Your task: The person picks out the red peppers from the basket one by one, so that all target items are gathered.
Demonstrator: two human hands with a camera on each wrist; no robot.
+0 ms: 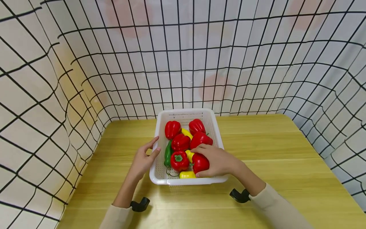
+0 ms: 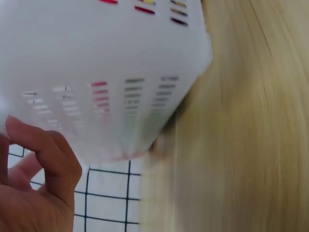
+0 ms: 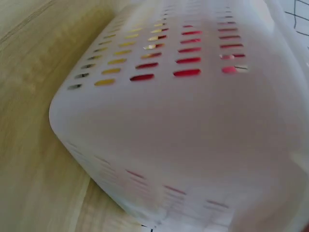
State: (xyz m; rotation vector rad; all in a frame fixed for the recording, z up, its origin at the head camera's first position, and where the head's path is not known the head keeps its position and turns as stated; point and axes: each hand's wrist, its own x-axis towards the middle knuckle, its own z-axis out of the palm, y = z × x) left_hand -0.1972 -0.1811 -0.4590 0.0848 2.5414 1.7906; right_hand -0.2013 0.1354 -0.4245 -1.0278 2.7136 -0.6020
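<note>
A white plastic basket (image 1: 152,173) holds several red bell peppers (image 1: 172,129), a long green pepper (image 1: 168,154) and some yellow peppers (image 1: 187,175). My left hand (image 1: 142,161) holds the basket's left rim, the thumb reaching over the edge. In the left wrist view, bent fingers (image 2: 58,159) meet the basket's outer wall (image 2: 96,53). Reaching over the right rim, my right hand (image 1: 218,161) grips a red bell pepper (image 1: 200,163) at the near right corner. Only the slotted basket wall (image 3: 169,116) shows clearly in the right wrist view, with that hand out of sight.
The basket stands on a wooden table (image 1: 263,146). A white curtain with a black grid (image 1: 188,60) rises behind the table and along both sides. Black wrist mounts (image 1: 140,204) sit near both sleeves.
</note>
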